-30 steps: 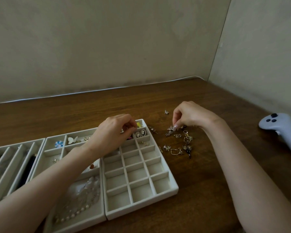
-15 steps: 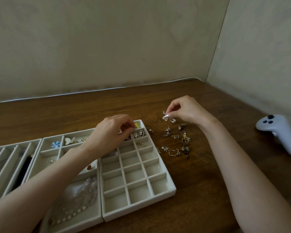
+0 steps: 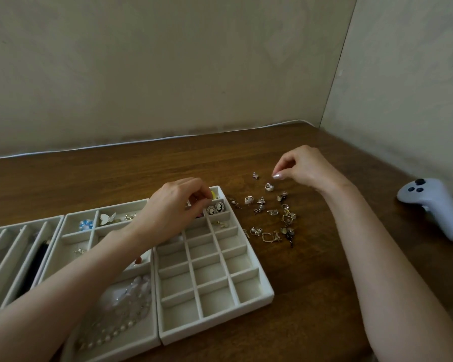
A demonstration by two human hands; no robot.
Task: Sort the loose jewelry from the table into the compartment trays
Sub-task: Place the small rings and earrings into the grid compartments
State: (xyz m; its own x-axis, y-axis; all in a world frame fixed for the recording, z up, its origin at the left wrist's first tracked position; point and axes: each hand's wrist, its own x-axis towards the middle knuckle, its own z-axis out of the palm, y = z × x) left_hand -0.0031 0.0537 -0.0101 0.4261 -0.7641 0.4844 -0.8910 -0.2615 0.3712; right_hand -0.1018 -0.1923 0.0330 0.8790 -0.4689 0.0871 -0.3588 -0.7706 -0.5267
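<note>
Loose jewelry [image 3: 273,212], mostly small gold and silver earrings, is scattered on the wooden table right of a white grid tray [image 3: 266,293]. A silver star [image 3: 255,175] and a white heart-shaped earring [image 3: 269,186] lie at the far side of the scatter. My right hand [image 3: 305,168] hovers just above them with thumb and forefinger pressed together, and I see nothing between them. My left hand [image 3: 177,205] is over the far row of the grid tray and pinches a small silvery piece [image 3: 188,203]. Two cameo earrings [image 3: 215,208] sit in a far compartment.
A middle tray [image 3: 71,218] holds a blue flower [image 3: 86,225], a butterfly piece [image 3: 107,218] and a pearl necklace [image 3: 115,333]. A long-slot tray [image 3: 11,244] lies at the far left. A white game controller [image 3: 434,205] rests at the right, near the wall corner.
My right hand left the middle of the loose pile and moved to its far edge, near the star and the white earring, then lifted slightly. My left hand stayed over the grid tray.
</note>
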